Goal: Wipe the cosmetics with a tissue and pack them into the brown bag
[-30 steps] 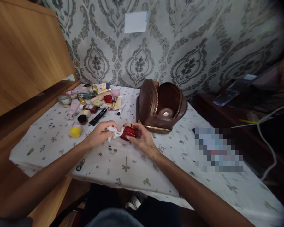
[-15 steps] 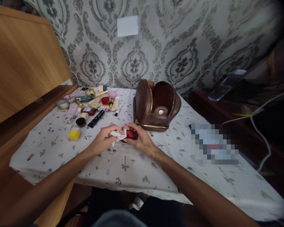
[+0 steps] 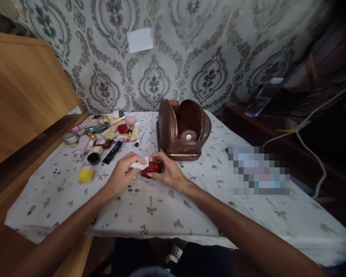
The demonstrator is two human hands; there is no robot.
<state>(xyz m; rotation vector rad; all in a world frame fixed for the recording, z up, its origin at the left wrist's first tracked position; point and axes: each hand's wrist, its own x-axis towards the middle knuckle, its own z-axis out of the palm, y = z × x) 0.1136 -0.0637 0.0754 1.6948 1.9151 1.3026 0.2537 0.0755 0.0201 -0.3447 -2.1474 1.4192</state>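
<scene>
Over the middle of the table, my right hand (image 3: 171, 171) is closed around a small red bottle (image 3: 150, 169), whose exact kind I cannot make out. My left hand (image 3: 125, 169) pinches a crumpled white tissue (image 3: 141, 164) against the bottle's upper left side. Just behind my right hand stands an unzipped brown leather bag (image 3: 180, 146), its top gaping and its flap with a round snap turned forward. A yellow-and-white jar (image 3: 85, 175) lies to the left of my left hand, with a black tube (image 3: 113, 151) a little farther back.
Several cosmetics, among them a pink tube (image 3: 81, 148), a red jar (image 3: 122, 129) and a brush (image 3: 138, 139), crowd the table's back left. A blurred-out flat object (image 3: 259, 169) lies at right. A wooden panel (image 3: 23, 77) borders the left side; a clear bottle (image 3: 263, 97) rests beyond the right edge.
The red bottle has turned in my right hand, showing more of its red side. My left hand has shifted the tissue on it. The whole view has swung slightly.
</scene>
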